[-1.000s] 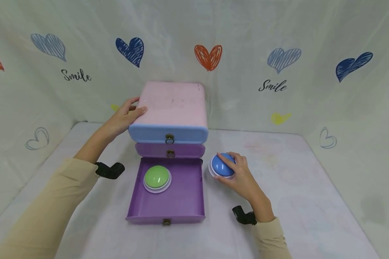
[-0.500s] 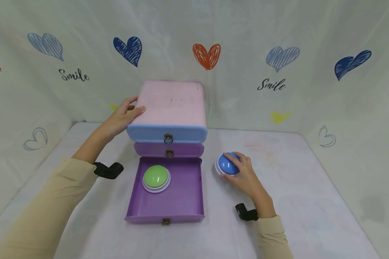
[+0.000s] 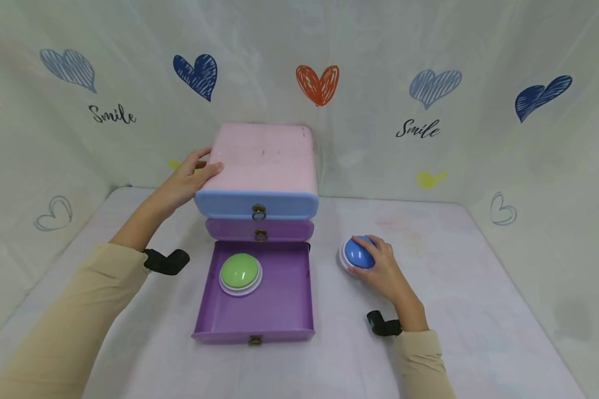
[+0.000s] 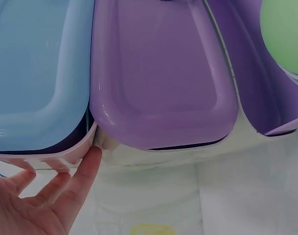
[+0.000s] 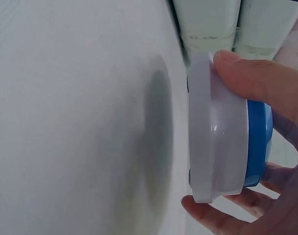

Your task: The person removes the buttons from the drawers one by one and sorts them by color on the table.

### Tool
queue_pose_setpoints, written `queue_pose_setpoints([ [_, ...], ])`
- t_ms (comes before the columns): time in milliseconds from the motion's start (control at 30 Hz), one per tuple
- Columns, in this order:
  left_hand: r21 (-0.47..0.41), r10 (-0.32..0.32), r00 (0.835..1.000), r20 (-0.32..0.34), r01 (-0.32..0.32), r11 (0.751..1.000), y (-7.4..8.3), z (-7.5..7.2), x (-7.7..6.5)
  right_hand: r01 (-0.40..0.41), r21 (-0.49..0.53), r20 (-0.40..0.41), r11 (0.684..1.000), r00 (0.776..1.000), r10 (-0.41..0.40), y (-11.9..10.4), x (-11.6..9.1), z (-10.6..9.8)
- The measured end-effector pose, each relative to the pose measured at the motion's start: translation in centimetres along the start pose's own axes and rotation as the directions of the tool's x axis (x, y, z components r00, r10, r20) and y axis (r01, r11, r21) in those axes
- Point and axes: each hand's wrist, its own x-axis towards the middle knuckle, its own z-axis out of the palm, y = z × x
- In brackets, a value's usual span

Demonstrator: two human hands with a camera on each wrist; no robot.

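My right hand [image 3: 386, 272] grips a blue dome push button [image 3: 358, 252] to the right of the drawer unit. In the right wrist view, thumb and fingers span its white base [image 5: 222, 137], which hovers just over the table with a shadow beneath. My left hand [image 3: 186, 180] rests against the left side of the pink-topped drawer unit [image 3: 267, 158], thumb on the top edge. The bottom purple drawer [image 3: 279, 313] is pulled out towards me. Inside it, at the back left, sits a green dome push button [image 3: 239, 271] on a white base.
Above the pulled-out drawer, a blue drawer front [image 3: 229, 204] and a purple drawer front [image 3: 234, 229] are closed, each with a ring pull. A white cloth covers the table [image 3: 459, 310]. Behind stands a curtain [image 3: 259, 33] printed with hearts.
My right hand has carried the blue push button a little to the right, away from the drawer. My left hand stays against the drawer unit, and the green button has not moved.
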Motion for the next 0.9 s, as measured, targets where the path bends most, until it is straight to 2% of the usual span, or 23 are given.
queue_pose_setpoints([
  [200, 0.004, -0.005, 1.0, -0.003, 0.005, 1.0, 0.1, 0.1, 0.1, -0.014, -0.002, 0.037, 1.0, 0.999, 0.014, -0.2, 0.3, 0.6],
  [700, -0.006, -0.006, 1.0, 0.004, 0.006, 1.0, 0.1, 0.1, 0.2, -0.052, -0.01, 0.046, 0.999, 0.998, 0.053, -0.6, 1.3, 1.5],
  [900, -0.005, -0.006, 1.0, 0.001, 0.006, 1.0, 0.2, 0.1, 0.2, -0.057, -0.023, 0.113, 0.998, 0.992, 0.059, -0.8, 1.1, 1.1],
])
